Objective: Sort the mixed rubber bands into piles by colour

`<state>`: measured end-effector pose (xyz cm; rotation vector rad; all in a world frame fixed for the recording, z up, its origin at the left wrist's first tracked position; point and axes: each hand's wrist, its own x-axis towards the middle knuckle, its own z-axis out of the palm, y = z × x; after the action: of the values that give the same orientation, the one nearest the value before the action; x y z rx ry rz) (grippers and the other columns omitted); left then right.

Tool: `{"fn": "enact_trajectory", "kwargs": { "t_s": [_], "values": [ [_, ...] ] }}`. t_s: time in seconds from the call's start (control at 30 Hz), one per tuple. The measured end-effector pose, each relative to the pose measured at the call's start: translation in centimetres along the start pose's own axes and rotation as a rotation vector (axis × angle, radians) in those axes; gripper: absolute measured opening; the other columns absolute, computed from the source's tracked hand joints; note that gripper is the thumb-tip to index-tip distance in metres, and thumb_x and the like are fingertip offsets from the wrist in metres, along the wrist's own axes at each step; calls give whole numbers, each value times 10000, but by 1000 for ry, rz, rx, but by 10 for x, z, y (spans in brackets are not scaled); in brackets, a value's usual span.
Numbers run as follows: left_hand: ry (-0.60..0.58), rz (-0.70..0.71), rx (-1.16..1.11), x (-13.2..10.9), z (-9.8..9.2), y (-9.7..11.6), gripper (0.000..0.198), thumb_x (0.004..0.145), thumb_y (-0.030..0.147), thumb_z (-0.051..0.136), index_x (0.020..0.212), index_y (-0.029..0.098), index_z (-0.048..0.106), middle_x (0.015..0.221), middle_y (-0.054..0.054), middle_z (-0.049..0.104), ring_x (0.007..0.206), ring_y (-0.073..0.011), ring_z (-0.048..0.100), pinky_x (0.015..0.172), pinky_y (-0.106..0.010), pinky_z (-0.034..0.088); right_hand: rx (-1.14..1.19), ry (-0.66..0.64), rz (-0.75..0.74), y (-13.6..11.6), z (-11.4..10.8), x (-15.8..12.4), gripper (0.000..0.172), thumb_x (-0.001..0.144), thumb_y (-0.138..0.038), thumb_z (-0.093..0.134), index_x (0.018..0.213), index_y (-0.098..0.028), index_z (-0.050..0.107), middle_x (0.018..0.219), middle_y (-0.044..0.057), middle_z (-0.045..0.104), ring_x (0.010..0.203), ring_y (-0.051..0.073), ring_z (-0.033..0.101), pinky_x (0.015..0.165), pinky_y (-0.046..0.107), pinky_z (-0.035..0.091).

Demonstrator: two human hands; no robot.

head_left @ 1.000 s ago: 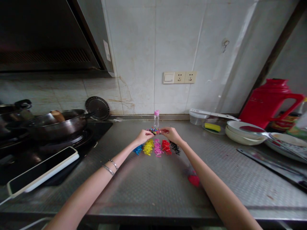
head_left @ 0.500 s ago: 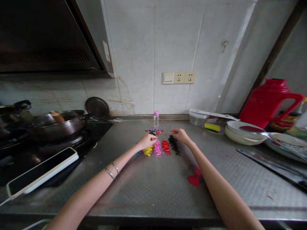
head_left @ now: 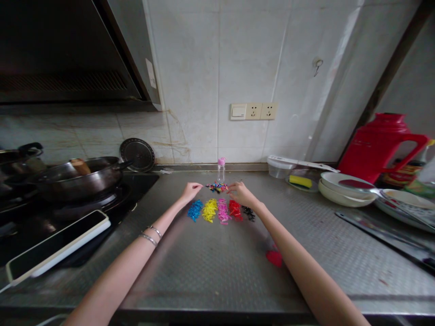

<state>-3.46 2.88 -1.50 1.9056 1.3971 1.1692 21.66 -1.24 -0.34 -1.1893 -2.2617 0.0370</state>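
Observation:
My left hand (head_left: 191, 192) is raised just left of a mixed pile (head_left: 216, 187) of small coloured bands that look like rubber bands. Its thumb and fingers are pinched together; anything between them is too small to make out. My right hand (head_left: 242, 194) is at the pile's right edge, fingers bent and drawn together, their tips partly hidden. Sorted heaps lie in a row nearer me: blue (head_left: 195, 210), yellow (head_left: 210, 210), pink (head_left: 223, 211), red (head_left: 235, 210) and black (head_left: 249, 213), the last partly covered by my right hand. A clear bottle with pink top (head_left: 221, 169) stands behind.
A phone (head_left: 59, 246) lies on the left by the stove, where a pan (head_left: 84, 179) sits. On the right are a plastic tub (head_left: 281, 167), a yellow sponge (head_left: 300, 181), bowls (head_left: 346, 192) and a red thermos jug (head_left: 377, 147). A red object (head_left: 273, 258) lies beside my right forearm.
My left hand has moved left and slightly up from above the pink and yellow heaps, uncovering the blue one. My right hand has moved left from the black heap to the mixed pile.

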Motion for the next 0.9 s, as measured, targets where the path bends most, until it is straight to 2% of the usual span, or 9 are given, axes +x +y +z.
{"fn": "enact_trajectory", "kwargs": {
  "t_s": [0.1,0.2,0.33,0.73,0.9],
  "values": [
    [13,-30,-27,-1,-4,-5,279,701,256,494,821,70,664,742,-89,663,587,-125,544,568,-226,405,-21,-87,-121,-22,7,3,241,708,-132,467,832,-190,666,991,70,574,953,175,461,869,332,305],
    [13,-37,-48,-2,-5,-6,282,690,257,500,818,66,663,720,-84,658,573,-117,531,560,-220,396,-64,-172,-123,-31,12,3,242,710,-133,474,837,-196,669,1011,75,558,976,194,441,865,348,295],
    [15,-32,-56,-1,-5,-8,271,683,260,504,798,76,666,693,-75,652,561,-114,522,558,-219,391,-102,-217,-101,-30,16,1,259,718,-134,467,863,-209,668,1030,75,543,999,198,421,869,337,286],
    [7,-11,-69,2,-6,-14,260,679,269,515,788,89,668,710,-80,660,564,-122,537,566,-230,407,-139,-145,-124,-28,9,1,240,719,-100,435,788,-163,656,953,70,572,925,155,472,850,260,304],
    [-32,-11,-32,7,-5,-13,241,656,262,552,779,89,666,757,-95,666,655,-151,578,615,-242,428,-144,-82,-21,-26,2,-1,235,743,-126,428,822,-181,642,938,53,572,904,147,477,795,227,338]
  ]
}}
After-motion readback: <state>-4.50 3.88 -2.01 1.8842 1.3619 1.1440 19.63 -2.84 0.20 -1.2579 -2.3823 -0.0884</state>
